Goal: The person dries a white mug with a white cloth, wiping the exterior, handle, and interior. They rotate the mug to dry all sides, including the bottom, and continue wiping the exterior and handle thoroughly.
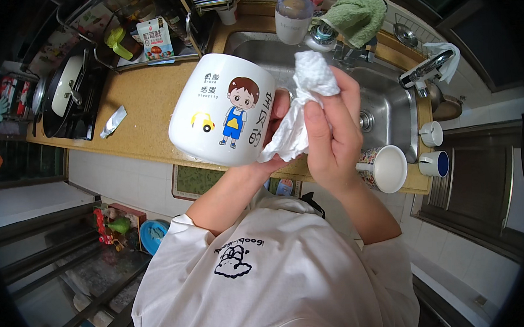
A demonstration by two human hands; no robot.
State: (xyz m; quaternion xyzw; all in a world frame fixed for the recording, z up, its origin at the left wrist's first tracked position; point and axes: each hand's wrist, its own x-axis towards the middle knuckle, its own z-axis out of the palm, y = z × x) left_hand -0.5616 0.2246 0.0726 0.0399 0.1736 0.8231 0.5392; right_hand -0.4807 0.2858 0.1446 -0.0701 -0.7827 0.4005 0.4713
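Observation:
A large white ceramic mug with a cartoon child, a yellow car and writing is held up over the counter's front edge. My left hand grips it at its right side, where the handle would be; most of the fingers are hidden by the mug and a cloth. A crumpled white cloth or paper towel is pinched between the thumb and fingers of my right hand. Its lower end hangs down across my left hand, close to the mug's side.
Behind my hands lies a steel double sink with a faucet. Several mugs, among them a patterned mug, stand on the right corner. On the left are a silver packet, a lidded wok and a seasoning rack.

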